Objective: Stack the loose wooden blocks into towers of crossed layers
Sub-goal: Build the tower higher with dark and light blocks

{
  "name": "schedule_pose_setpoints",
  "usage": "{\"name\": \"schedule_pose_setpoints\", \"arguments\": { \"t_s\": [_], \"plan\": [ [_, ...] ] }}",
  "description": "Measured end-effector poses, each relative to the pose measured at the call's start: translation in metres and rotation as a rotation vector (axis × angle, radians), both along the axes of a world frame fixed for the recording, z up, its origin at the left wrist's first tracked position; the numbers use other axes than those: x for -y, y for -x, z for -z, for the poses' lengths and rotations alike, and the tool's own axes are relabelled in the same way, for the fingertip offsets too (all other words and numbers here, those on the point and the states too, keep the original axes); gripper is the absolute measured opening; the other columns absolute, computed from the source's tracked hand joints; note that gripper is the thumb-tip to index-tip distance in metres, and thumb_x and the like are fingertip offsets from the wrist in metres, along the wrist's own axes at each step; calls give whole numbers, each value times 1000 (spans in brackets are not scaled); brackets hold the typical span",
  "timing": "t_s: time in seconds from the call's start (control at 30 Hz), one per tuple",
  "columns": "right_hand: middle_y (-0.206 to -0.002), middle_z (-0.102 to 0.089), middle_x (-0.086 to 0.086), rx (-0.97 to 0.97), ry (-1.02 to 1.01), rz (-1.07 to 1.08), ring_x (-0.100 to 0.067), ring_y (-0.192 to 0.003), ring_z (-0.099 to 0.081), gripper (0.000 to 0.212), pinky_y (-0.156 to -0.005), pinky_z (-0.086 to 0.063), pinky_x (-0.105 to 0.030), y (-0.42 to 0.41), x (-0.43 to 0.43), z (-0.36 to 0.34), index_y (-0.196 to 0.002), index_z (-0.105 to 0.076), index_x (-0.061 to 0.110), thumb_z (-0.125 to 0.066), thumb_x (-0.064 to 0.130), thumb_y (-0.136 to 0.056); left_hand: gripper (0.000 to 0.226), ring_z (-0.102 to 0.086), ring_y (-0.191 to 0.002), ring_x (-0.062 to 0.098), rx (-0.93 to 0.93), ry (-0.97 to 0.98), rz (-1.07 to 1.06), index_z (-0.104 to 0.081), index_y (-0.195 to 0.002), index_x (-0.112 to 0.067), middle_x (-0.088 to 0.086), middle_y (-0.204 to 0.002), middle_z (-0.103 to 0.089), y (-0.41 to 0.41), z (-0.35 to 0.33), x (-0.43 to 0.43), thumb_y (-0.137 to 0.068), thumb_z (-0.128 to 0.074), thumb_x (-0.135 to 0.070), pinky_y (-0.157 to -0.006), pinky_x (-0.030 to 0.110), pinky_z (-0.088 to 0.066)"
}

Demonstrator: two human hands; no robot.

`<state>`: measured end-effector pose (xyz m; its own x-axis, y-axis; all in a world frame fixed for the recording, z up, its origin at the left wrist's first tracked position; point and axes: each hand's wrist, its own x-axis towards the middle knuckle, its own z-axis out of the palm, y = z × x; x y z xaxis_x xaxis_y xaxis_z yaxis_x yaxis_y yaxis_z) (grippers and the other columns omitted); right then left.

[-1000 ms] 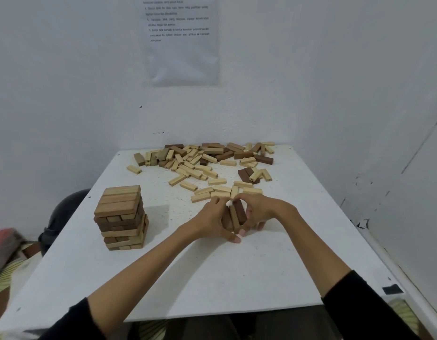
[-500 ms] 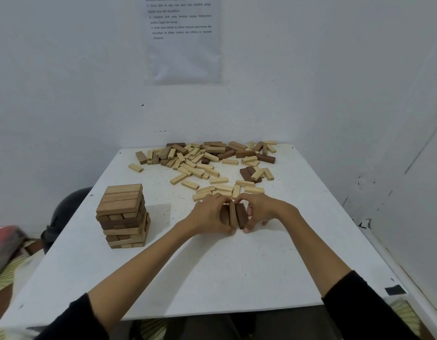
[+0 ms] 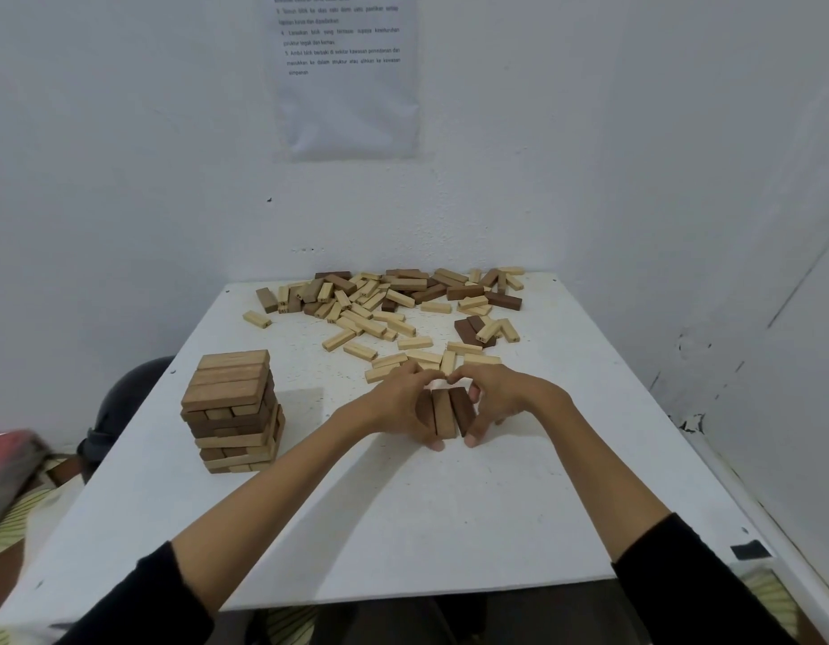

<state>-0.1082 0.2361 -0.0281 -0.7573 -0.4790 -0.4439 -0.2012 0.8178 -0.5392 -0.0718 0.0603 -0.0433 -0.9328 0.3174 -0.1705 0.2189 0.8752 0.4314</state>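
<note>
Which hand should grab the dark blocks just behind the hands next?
Probably the right hand: the dark blocks lie just beyond it; the left hand, also holding the row, is farther away.

Bare recording-room corner: plain white walls [image 3: 124, 179], white tabletop [image 3: 403, 528] pushed into the corner, printed instruction sheet [image 3: 347, 76] taped up, black tape marker [image 3: 750, 550] on the edge.
</note>
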Motion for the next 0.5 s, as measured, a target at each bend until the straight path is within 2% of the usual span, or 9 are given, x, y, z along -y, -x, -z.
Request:
{"name": "schedule_pose_setpoints", "arguments": {
  "t_s": [0.13,0.27,0.5],
  "plan": [
    [-108,-44,-3,4,8,3,-20,-97,-50,78,-72,-54,-26,-2,4,-3,-134,-43,15,-83,7,-67,93,-48,-113,21,-39,-71,-21,-41,-137,-17,6,-124,-45,-1,2,3,-58,-88,-27,-89,28,-45],
    [-106,-43,-3,-31,18,2,-20,-97,-51,76,-63,-53,-22,-6,11,-1,-130,-44,13,-84,11,-66,91,-48,-111,22,-36,-52,5,-40,-137,-17,8,-122,-48,-1,1,4,-61,-87,-28,-92,31,-44],
    [-106,-39,-2,-52,50,-21,-20,-95,-51,82,-58,-52,-18,-7,10,4,-132,-43,18,-86,13,-63,88,-50,-112,20,-53,-83,-7,-39,-137,-14,6,-126,-54,-6,0,3,-63,-85,-28,-90,27,-41]
  ]
}}
